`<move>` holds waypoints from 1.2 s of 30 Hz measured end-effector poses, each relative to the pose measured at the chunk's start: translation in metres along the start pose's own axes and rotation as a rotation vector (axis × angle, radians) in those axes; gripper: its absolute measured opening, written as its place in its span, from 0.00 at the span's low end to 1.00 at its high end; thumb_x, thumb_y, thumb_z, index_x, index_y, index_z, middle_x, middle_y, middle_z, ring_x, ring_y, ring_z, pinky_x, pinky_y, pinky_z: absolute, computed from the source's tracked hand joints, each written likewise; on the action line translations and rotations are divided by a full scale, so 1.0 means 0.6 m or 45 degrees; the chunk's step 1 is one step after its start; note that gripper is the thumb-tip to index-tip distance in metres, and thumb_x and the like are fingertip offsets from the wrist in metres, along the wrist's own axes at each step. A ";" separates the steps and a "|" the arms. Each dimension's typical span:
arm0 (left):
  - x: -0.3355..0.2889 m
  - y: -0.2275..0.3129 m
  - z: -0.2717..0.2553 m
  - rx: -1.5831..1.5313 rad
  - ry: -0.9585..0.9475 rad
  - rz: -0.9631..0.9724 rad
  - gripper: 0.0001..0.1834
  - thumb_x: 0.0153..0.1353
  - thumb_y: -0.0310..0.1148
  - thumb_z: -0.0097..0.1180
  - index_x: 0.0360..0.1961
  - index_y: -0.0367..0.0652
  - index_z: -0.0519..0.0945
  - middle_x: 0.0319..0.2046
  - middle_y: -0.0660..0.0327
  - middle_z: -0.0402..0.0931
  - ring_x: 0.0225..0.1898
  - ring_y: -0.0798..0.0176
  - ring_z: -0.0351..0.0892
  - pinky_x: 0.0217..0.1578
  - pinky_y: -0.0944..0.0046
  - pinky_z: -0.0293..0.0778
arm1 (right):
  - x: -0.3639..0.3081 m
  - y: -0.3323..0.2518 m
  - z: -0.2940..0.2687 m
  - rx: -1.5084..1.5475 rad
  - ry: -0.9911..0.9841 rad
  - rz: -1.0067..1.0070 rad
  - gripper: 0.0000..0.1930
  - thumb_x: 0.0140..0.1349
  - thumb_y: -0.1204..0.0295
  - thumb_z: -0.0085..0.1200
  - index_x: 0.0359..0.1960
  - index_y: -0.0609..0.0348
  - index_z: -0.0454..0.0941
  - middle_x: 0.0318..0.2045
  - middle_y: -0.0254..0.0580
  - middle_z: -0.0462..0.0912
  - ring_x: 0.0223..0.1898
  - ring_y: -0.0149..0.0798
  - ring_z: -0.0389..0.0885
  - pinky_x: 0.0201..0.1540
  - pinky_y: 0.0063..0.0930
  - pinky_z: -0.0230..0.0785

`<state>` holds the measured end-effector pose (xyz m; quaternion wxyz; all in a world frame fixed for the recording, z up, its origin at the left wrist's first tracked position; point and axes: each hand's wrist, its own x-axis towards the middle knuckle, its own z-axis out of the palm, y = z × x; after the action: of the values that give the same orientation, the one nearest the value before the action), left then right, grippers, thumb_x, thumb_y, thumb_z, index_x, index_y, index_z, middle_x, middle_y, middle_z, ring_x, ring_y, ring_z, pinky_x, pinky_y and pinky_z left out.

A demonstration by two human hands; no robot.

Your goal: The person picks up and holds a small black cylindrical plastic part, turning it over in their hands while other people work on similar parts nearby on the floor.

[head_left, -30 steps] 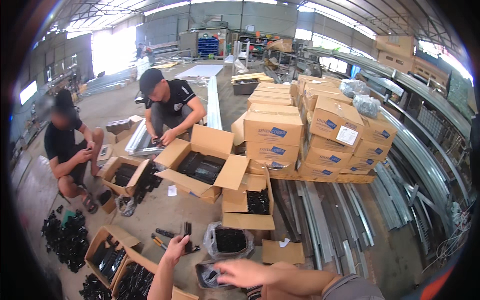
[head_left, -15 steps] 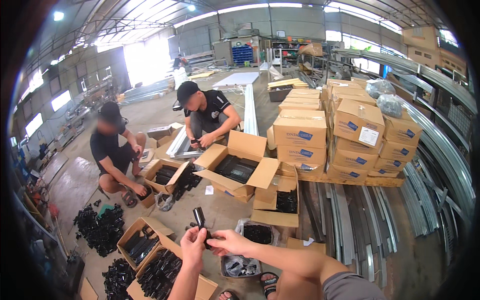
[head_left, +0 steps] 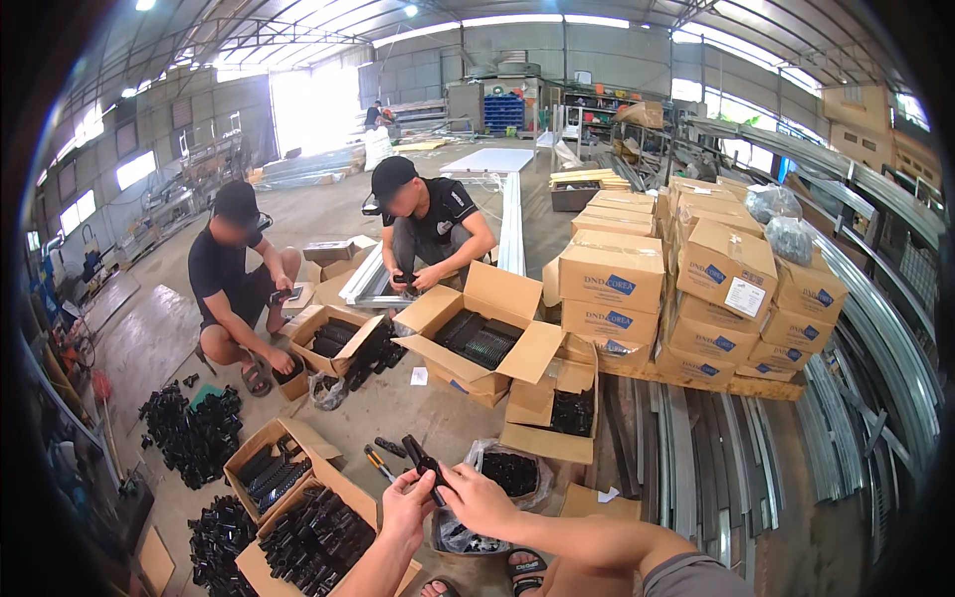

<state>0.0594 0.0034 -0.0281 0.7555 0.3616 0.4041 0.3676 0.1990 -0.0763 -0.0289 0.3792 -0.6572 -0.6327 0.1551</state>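
Note:
My left hand (head_left: 406,504) and my right hand (head_left: 476,497) meet in front of me, both closed on a small black part (head_left: 423,460) that sticks up between the fingers. Just below the hands lies a clear plastic bag (head_left: 497,478) of black parts. At my lower left an open cardboard box (head_left: 316,532) is packed with more black parts.
Two people squat at open boxes (head_left: 484,338) across the concrete floor. A stack of sealed cartons (head_left: 686,279) stands on a pallet at right, beside long metal rails (head_left: 716,468). A loose heap of black parts (head_left: 192,430) lies at left. A screwdriver (head_left: 378,463) rests near my hands.
My view has tilted downward and the hands have come closer together. The black part, first held in the left hand alone, is now gripped by both hands.

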 end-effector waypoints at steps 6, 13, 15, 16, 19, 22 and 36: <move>-0.004 0.021 -0.018 -0.088 -0.101 -0.090 0.15 0.62 0.29 0.66 0.48 0.40 0.76 0.38 0.61 0.83 0.35 0.65 0.84 0.35 0.64 0.80 | -0.017 0.001 0.008 0.183 0.015 -0.298 0.30 0.68 0.66 0.56 0.68 0.67 0.63 0.60 0.55 0.72 0.59 0.51 0.76 0.58 0.36 0.73; -0.019 0.027 -0.016 0.005 -0.363 -0.126 0.20 0.60 0.25 0.66 0.53 0.42 0.76 0.40 0.59 0.85 0.38 0.65 0.85 0.40 0.62 0.79 | 0.030 0.025 -0.044 1.120 -0.116 0.532 0.24 0.72 0.58 0.54 0.61 0.63 0.74 0.55 0.40 0.80 0.54 0.33 0.79 0.53 0.27 0.73; -0.022 0.017 -0.020 0.108 -0.435 -0.158 0.26 0.58 0.23 0.68 0.56 0.40 0.73 0.41 0.59 0.85 0.39 0.68 0.84 0.38 0.68 0.75 | 0.040 0.042 -0.046 1.245 -0.267 0.577 0.23 0.71 0.59 0.55 0.59 0.64 0.75 0.52 0.39 0.81 0.52 0.32 0.80 0.53 0.27 0.74; -0.023 0.014 -0.017 0.110 -0.434 -0.159 0.26 0.58 0.23 0.68 0.56 0.40 0.73 0.41 0.59 0.85 0.39 0.68 0.84 0.38 0.68 0.75 | 0.042 0.047 -0.048 1.364 -0.419 0.620 0.21 0.71 0.59 0.55 0.56 0.64 0.76 0.49 0.37 0.82 0.49 0.31 0.81 0.52 0.27 0.74; -0.036 0.016 0.000 0.313 -0.390 -0.130 0.26 0.57 0.22 0.69 0.54 0.38 0.70 0.42 0.56 0.85 0.40 0.68 0.83 0.38 0.70 0.75 | 0.034 0.034 -0.059 1.370 -0.363 0.633 0.19 0.71 0.61 0.56 0.53 0.64 0.78 0.45 0.35 0.83 0.46 0.29 0.81 0.50 0.27 0.75; -0.032 0.013 0.007 0.292 -0.420 -0.070 0.25 0.57 0.20 0.68 0.52 0.37 0.69 0.43 0.52 0.84 0.42 0.65 0.84 0.43 0.66 0.79 | 0.032 0.047 -0.057 1.327 -0.289 0.671 0.18 0.70 0.62 0.58 0.53 0.64 0.78 0.45 0.35 0.83 0.46 0.28 0.81 0.49 0.25 0.75; -0.040 0.020 0.004 0.625 -0.557 0.006 0.23 0.56 0.19 0.68 0.52 0.33 0.72 0.41 0.59 0.82 0.44 0.70 0.80 0.45 0.67 0.78 | 0.028 0.020 -0.057 1.033 -0.012 0.418 0.14 0.64 0.67 0.63 0.42 0.67 0.82 0.35 0.36 0.86 0.37 0.27 0.81 0.42 0.26 0.73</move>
<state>0.0487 -0.0117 -0.0089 0.7138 0.6042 0.3080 0.1748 0.2331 -0.0698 -0.0099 0.5741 -0.5463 -0.4092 0.4523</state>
